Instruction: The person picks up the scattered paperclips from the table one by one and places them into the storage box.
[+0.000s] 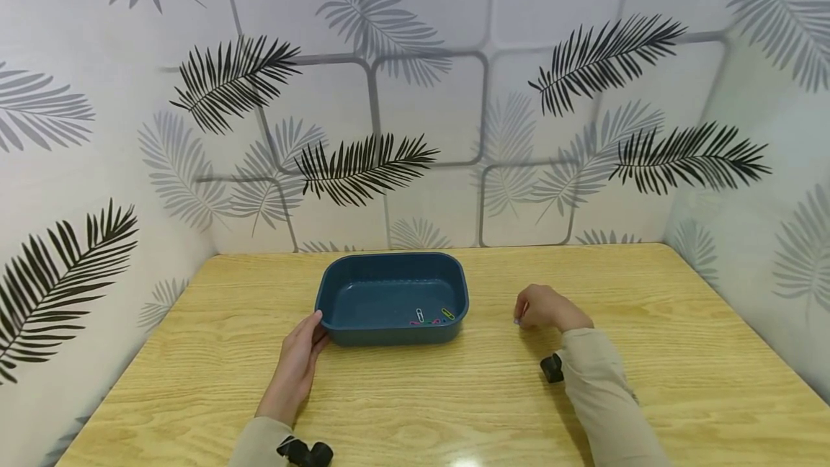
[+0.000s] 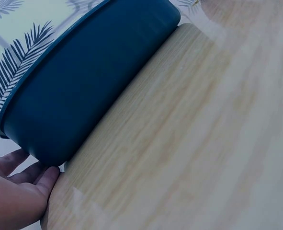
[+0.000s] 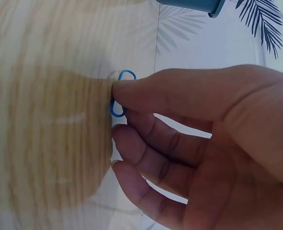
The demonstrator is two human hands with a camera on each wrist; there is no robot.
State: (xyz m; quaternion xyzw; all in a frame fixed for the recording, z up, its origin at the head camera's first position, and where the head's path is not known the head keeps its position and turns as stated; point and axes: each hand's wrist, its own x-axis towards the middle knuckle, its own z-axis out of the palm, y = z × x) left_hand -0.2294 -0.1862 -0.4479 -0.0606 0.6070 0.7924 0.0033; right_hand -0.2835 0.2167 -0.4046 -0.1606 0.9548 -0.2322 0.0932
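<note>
A dark blue plastic basin [image 1: 395, 337] stands on the table, with several coloured paper clips in its front right part, among them a white clip [image 1: 420, 315] and a yellow clip [image 1: 448, 313]. My left hand [image 1: 300, 359] holds the basin's front left corner, thumb at the rim and fingers against the lower side; the left wrist view shows these fingers [image 2: 48, 178] by the base. To the right of the basin, my right hand [image 1: 547, 307] pinches a blue paper clip [image 3: 127, 72] between thumb and forefinger, right at the table surface. Its other fingers are bent loosely.
The wood-grain table [image 1: 402, 409] reaches back to a wall [image 1: 441, 207] with a leaf pattern. More patterned wall closes off the left and right sides. Black wrist-worn cameras [image 1: 305, 451] sit at both sleeves.
</note>
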